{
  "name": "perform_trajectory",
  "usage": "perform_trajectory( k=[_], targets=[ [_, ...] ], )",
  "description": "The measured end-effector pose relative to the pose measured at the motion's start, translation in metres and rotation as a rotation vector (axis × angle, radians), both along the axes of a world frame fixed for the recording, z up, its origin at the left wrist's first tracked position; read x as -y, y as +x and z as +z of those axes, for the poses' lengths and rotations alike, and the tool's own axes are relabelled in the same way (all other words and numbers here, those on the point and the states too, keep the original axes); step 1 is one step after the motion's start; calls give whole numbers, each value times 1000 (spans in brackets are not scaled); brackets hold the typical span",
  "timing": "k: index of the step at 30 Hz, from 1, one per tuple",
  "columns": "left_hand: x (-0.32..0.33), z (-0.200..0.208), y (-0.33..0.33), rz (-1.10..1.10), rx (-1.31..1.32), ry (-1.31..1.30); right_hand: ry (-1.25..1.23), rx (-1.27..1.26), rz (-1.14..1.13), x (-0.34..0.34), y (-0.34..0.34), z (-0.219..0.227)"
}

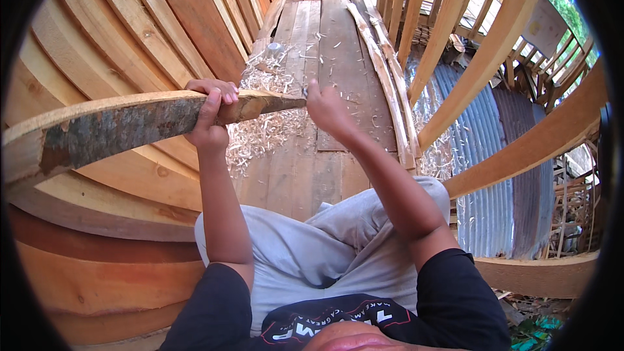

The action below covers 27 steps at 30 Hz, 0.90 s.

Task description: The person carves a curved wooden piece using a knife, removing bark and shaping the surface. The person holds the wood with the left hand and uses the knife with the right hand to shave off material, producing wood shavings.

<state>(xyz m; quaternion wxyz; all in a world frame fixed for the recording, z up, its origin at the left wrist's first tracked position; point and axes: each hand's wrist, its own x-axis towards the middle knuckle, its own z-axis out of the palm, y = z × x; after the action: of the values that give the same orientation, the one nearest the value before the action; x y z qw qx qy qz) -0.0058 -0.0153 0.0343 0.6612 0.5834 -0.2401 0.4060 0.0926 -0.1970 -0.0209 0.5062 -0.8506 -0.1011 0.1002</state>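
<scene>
The plank [130, 118], reaching from the left to the middle, looks stiff and rather heavy, its rough bark [120, 129] probably giving good hold where the left hand [212, 112] grasps it, while the right hand [327, 107] is clenched by its right end (on what, I cannot tell).

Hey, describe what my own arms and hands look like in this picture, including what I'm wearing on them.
Your arms have short, blackish cloth sleeves ending near the elbows, leaving the forearms bare. Your left hand and right hand are gloveless. No watch or bracelet shows on either wrist.
</scene>
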Motion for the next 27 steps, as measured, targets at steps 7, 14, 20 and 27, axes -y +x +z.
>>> perform_trajectory(
  k=[7,14,20,27],
  targets=[
    [11,18,0,-5,-124,-120,-46,-74,116,-23,-1,-46],
    [-2,19,5,46,-136,-182,-4,34,257,-39,-24,11],
    [7,19,19,169,-133,-217,-6,97,86,-49,-3,-25],
    [4,18,11,173,-130,-230,-1,129,60,-55,-9,-31]
  ],
)
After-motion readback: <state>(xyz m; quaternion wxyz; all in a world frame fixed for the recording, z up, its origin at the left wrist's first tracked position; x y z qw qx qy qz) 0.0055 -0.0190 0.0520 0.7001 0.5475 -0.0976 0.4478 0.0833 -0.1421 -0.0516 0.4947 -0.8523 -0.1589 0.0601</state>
